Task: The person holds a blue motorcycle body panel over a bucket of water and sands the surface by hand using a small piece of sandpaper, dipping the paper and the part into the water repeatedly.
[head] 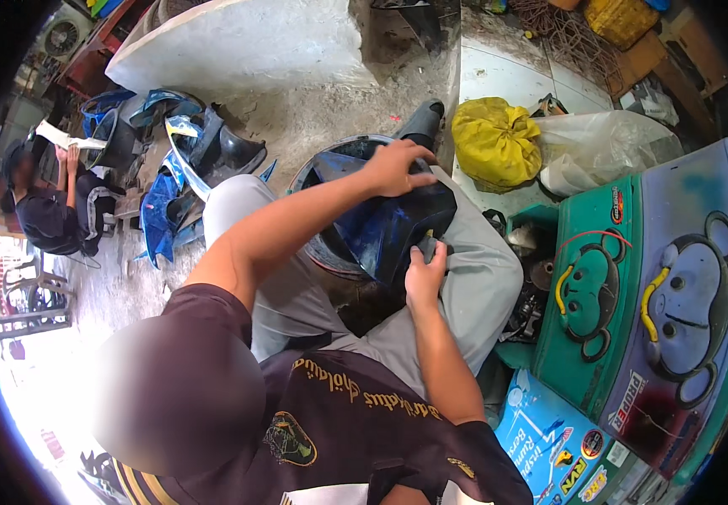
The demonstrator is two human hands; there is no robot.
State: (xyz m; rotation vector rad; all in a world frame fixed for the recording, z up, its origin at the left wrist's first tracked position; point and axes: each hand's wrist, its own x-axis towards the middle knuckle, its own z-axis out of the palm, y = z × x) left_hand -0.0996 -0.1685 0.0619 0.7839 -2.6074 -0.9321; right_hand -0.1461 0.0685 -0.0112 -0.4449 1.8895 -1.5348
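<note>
A blue and black plastic panel (pixel 389 227), worn and scuffed, looks like a piece of motorcycle fairing. It lies tilted across a dark round tub (pixel 332 262) between my knees and hides part of the tub's mouth. Over the panel's far end is my left hand (pixel 397 167), thumb and fingers spread in a curve; whether they grip its edge is unclear. At the panel's right edge, beside my right thigh, my right hand (pixel 426 271) pinches a small grey piece (pixel 428 245) between thumb and fingers. What that piece is made of cannot be made out.
Several blue and black fairing parts (pixel 168 189) lie on the concrete floor to the left. Beyond them a seated person (pixel 55 211) holds a white part (pixel 67 137). A yellow bag (pixel 496 144), a clear plastic bag (pixel 610 148) and a green drawer cabinet (pixel 591 284) stand on the right.
</note>
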